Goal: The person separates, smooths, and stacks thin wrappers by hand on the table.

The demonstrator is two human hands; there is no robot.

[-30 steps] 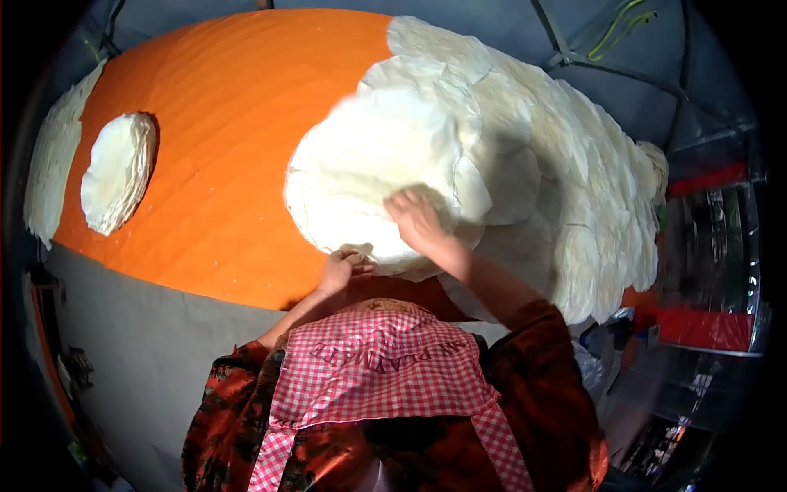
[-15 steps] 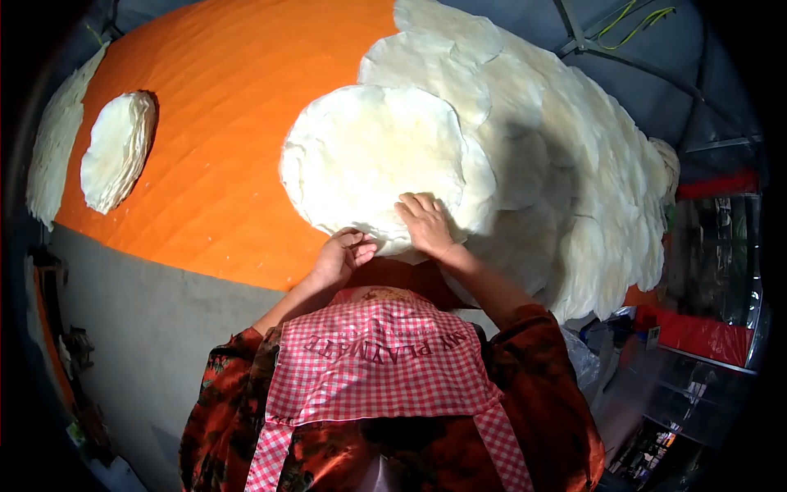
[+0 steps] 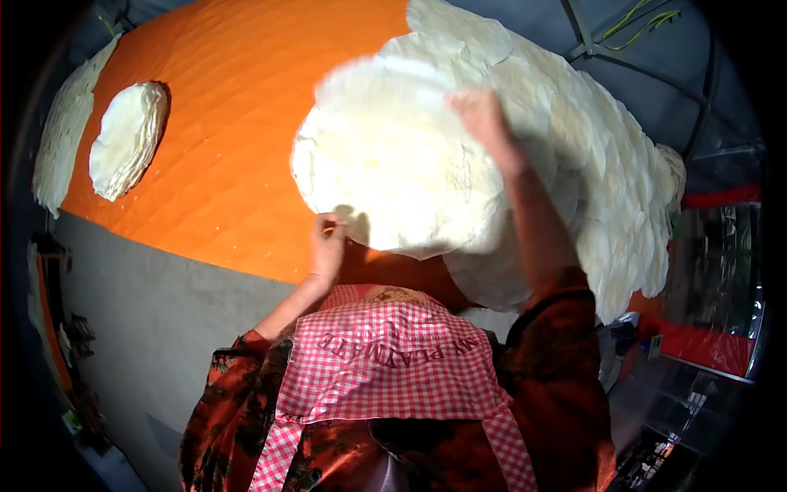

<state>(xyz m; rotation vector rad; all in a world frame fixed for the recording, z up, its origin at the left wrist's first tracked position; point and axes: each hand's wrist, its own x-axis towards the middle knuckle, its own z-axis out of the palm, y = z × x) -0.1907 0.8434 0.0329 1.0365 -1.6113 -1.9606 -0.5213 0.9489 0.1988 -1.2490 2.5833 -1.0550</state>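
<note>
A stack of thin, round white sheets (image 3: 385, 172) lies on the orange quilted cloth in front of me. My left hand (image 3: 329, 242) is at the stack's lower left edge, its fingers pinched; what they hold, if anything, is too small to make out. Blurred by motion, my right hand (image 3: 479, 115) is raised over the upper right part of the stack, beside a smeared whitish sheet edge (image 3: 385, 78). Whether its fingers hold that sheet cannot be told.
Overlapping white sheets (image 3: 590, 156) cover the right part of the orange cloth (image 3: 221, 139). A smaller round stack (image 3: 127, 141) sits at the left, with more pale sheets (image 3: 70, 123) at the far left edge. Grey floor (image 3: 164, 287) shows below the cloth.
My right hand has gone from the stack's lower right edge up and away from me. My left hand has shifted slightly left and down. The upper edge of a sheet is now blurred.
</note>
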